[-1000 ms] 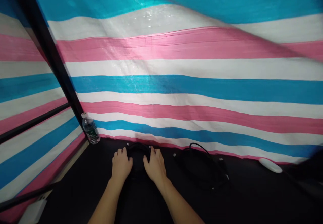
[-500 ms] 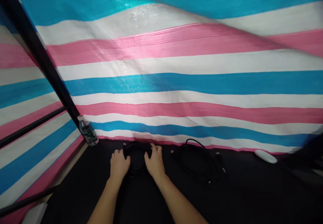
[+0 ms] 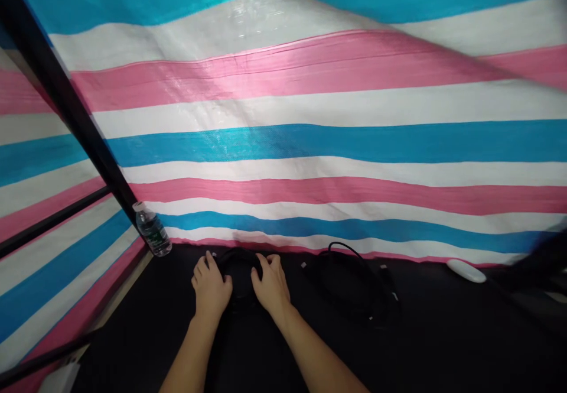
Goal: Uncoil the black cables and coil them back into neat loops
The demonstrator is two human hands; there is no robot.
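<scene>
Coil of glossy black cable (image 3: 239, 261) at lower centre of the frame, lying on a matte black surface (image 3: 133, 346), right at the foot of the striped wall. Left hand (image 3: 211, 289) cupped against the coil's left side, knuckles raised; right hand (image 3: 271, 286) curled against its right side. Neither clenched nor fully released: firm grasp or light contact impossible to tell from this view.

Just right of the hands, a second, looser loop of thin black cable (image 3: 349, 281), with small pale connector tips at its ends. Lower left of the wall, upright in the corner, a clear plastic water bottle with a dark green label (image 3: 153, 233). Far right, low, a smooth white oval object (image 3: 466, 271), its kind unclear. Behind everything, a sheeny, creased woven tarp in blue, white and pink stripes (image 3: 310, 145); across the upper left, a black metal pole (image 3: 75, 109).

Risks: black cable on black surface, so loops and ends hard to read; slick sheath liable to slip from a loose hold; snagging possible if the two cables touch; narrow bottle easily toppled by a wide left-arm sweep.
</scene>
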